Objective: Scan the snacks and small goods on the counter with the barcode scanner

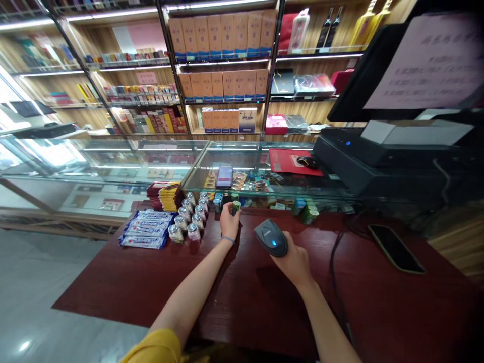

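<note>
My left hand (229,220) is closed around a small green can (236,205) at the far edge of the dark red counter (212,292). My right hand (294,260) grips a dark handheld barcode scanner (270,237) with a blue light, its head turned toward the can. The scanner's black cable (334,272) trails over the counter to the right. Rows of small clear-topped jars (189,217) stand just left of my left hand.
Blue-and-white wrapped bars (148,230) and a stack of red packets (165,195) lie at the left. More green cans (307,212) stand to the right, and a black phone (395,248) lies further right. Behind are a glass display case (151,166), a cash register (381,156) and shelves of boxes.
</note>
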`<state>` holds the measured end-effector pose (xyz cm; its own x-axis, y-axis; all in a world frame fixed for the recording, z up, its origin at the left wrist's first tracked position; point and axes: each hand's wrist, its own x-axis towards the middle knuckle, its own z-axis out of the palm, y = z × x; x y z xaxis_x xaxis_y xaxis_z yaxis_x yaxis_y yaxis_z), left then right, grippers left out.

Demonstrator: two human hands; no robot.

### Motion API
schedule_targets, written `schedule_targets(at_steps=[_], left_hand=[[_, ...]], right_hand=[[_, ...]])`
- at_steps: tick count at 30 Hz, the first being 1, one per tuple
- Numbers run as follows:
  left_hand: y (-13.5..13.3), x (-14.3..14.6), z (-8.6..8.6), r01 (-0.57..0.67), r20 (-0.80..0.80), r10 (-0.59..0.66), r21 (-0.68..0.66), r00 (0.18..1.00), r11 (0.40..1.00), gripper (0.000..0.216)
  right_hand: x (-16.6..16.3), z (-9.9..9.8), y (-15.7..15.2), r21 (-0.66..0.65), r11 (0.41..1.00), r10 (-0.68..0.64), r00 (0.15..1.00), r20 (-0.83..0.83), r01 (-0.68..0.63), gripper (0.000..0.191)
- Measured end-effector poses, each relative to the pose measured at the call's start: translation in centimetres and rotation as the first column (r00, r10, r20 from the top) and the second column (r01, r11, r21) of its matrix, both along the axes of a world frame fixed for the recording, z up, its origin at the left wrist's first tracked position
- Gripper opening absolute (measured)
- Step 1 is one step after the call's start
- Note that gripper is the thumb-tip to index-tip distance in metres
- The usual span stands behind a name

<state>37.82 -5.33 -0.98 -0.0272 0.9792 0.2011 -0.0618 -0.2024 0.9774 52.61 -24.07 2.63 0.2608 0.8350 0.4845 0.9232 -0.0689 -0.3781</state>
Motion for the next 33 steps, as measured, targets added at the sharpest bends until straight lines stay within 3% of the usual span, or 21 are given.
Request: schedule_targets(at_steps=[6,18,33], left_hand=[[1.3,1.7,-0.7,-0.129,-0.109,0.127,-0.009,0.986,0.992,0.033],[2.8,2.3,-1.2,-0.143,-0.011,0.143,-0.087,0.990,0.986,0.036],[3.0,2.4,-1.5,-0.189,-0.045,0.190,0.028,0.981,0.982,0.043]], right_hand=[[0.2,0.1,-0.1,0.036,0.999,-0.018,0.999,-0.046,0.019,0.031],[0.3,0.5,-0.3,0.014,1.000,-0.017,0.994,-0.112,0.018,0.032],[0.3,0.3,-0.2,0.019,0.999,-0.041,0.992,-0.120,0.044,0.031]])
